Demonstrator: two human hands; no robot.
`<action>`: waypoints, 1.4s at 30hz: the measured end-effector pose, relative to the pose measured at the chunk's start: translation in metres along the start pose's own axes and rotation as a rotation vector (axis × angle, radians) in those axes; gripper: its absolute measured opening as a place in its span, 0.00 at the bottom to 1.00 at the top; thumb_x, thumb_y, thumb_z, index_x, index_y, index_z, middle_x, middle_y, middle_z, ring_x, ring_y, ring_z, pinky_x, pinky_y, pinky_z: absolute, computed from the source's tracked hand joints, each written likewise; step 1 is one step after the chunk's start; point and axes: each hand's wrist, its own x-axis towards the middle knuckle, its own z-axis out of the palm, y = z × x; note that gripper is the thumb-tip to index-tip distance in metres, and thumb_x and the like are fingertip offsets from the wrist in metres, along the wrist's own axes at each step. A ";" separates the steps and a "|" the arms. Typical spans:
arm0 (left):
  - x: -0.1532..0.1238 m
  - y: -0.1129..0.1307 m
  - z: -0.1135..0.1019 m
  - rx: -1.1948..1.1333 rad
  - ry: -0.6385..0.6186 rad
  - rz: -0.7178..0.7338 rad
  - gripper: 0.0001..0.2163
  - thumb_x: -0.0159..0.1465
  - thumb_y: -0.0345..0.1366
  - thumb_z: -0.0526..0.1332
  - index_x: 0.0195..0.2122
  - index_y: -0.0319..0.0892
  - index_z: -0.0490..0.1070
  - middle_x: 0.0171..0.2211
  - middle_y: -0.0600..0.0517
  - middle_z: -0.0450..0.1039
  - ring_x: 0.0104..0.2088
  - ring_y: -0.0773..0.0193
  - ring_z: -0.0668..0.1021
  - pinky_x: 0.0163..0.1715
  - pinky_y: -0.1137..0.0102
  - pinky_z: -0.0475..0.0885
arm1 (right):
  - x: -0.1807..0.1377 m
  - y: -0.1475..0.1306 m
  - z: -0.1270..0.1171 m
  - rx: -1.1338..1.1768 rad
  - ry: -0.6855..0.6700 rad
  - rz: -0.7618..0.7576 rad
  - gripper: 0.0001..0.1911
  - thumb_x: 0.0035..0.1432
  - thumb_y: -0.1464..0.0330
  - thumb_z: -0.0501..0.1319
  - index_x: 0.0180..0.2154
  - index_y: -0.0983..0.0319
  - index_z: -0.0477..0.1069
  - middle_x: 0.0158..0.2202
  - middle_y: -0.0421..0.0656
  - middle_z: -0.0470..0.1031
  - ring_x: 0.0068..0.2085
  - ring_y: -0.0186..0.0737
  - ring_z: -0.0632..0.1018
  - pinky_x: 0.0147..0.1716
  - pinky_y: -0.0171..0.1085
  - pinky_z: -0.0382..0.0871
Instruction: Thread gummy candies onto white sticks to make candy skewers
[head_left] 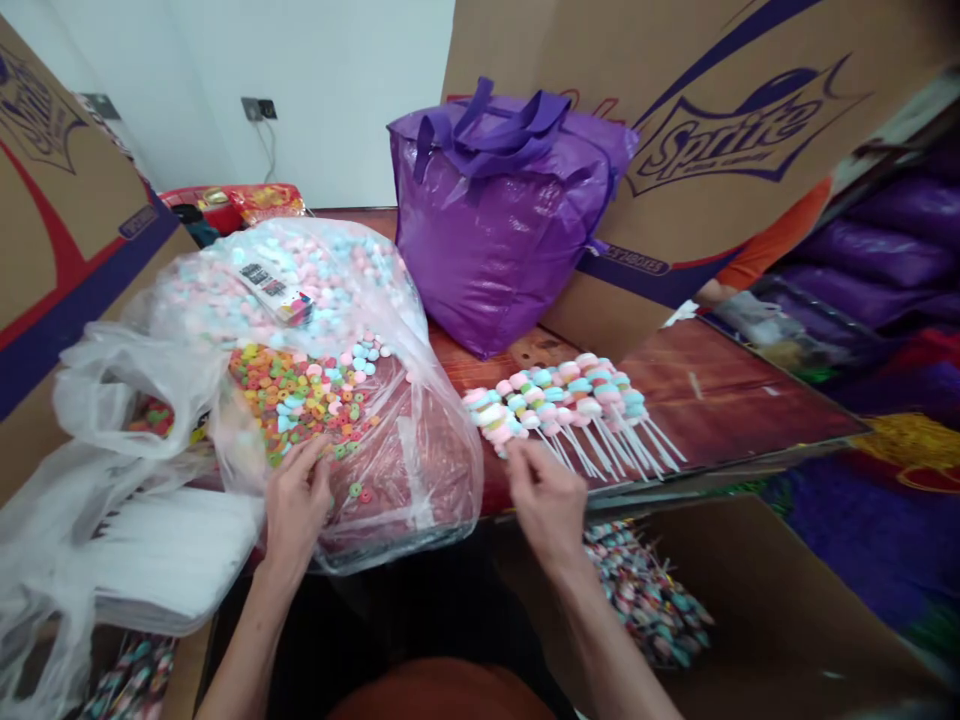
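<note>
My left hand [300, 495] is closed, fingertips together at the near edge of a spread of small ring candies [281, 385]; whatever they pinch is hidden. The rings are red, orange, yellow and green, and lie with loose pastel marshmallows on a clear plastic bag [420, 480]. To the right, my right hand [547, 495] has its fingers closed at the near end of a row of marshmallow skewers [577, 390]. It grips the nearest skewer, whose stick is covered by the hand. The other skewers lie side by side, white sticks pointing toward me.
A big bag of pastel marshmallows [337, 270] stands behind the rings. White sticks in plastic [172, 550] lie at left. Beyond are a purple bag [495, 220] and cardboard boxes [750, 200]. Below right, an open box [780, 600] contains wrapped skewers [652, 600].
</note>
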 end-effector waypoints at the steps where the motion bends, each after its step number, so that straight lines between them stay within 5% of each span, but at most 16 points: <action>1: 0.001 -0.002 -0.001 0.029 0.012 0.007 0.15 0.66 0.40 0.56 0.46 0.41 0.79 0.47 0.44 0.79 0.47 0.55 0.80 0.51 0.59 0.75 | 0.006 0.015 -0.003 -0.095 0.032 0.015 0.17 0.67 0.65 0.55 0.30 0.64 0.77 0.23 0.41 0.74 0.23 0.33 0.70 0.28 0.33 0.60; 7: -0.002 -0.006 -0.001 0.093 -0.024 -0.011 0.13 0.65 0.32 0.54 0.45 0.42 0.78 0.42 0.45 0.78 0.43 0.57 0.79 0.48 0.61 0.75 | 0.019 0.059 0.004 -0.441 0.038 0.015 0.19 0.67 0.62 0.54 0.35 0.64 0.80 0.31 0.50 0.79 0.27 0.41 0.71 0.26 0.37 0.54; 12: -0.001 -0.004 0.000 0.123 -0.052 -0.037 0.14 0.65 0.28 0.54 0.45 0.43 0.77 0.41 0.47 0.76 0.42 0.58 0.77 0.47 0.62 0.73 | 0.009 0.013 0.009 -0.291 0.155 -0.091 0.14 0.67 0.64 0.57 0.42 0.65 0.78 0.39 0.54 0.78 0.41 0.49 0.75 0.41 0.44 0.66; 16: 0.002 0.001 0.003 0.174 -0.114 -0.049 0.13 0.65 0.28 0.55 0.45 0.43 0.77 0.41 0.47 0.74 0.41 0.59 0.77 0.46 0.63 0.72 | -0.010 -0.038 0.034 0.144 -0.124 -0.260 0.09 0.68 0.69 0.56 0.42 0.61 0.75 0.38 0.47 0.78 0.40 0.43 0.78 0.45 0.41 0.71; 19: -0.001 0.004 0.008 0.189 -0.136 -0.029 0.13 0.65 0.27 0.56 0.46 0.44 0.77 0.40 0.48 0.73 0.41 0.61 0.77 0.45 0.65 0.72 | -0.023 -0.058 0.066 0.241 -0.258 -0.311 0.11 0.68 0.72 0.54 0.44 0.63 0.74 0.39 0.48 0.78 0.41 0.43 0.78 0.43 0.40 0.72; 26: -0.010 0.000 0.021 0.244 -0.116 0.012 0.14 0.66 0.29 0.56 0.49 0.44 0.77 0.43 0.46 0.70 0.43 0.60 0.76 0.46 0.65 0.73 | -0.038 -0.057 0.109 0.189 -0.425 -0.319 0.13 0.68 0.71 0.52 0.42 0.63 0.75 0.36 0.47 0.74 0.37 0.43 0.75 0.37 0.40 0.70; 42: -0.010 0.003 0.023 0.279 -0.118 0.016 0.14 0.66 0.28 0.55 0.48 0.46 0.75 0.44 0.47 0.70 0.45 0.59 0.75 0.46 0.65 0.72 | -0.041 -0.052 0.106 0.257 -0.346 -0.344 0.13 0.69 0.69 0.51 0.41 0.61 0.75 0.35 0.46 0.75 0.35 0.42 0.77 0.35 0.40 0.72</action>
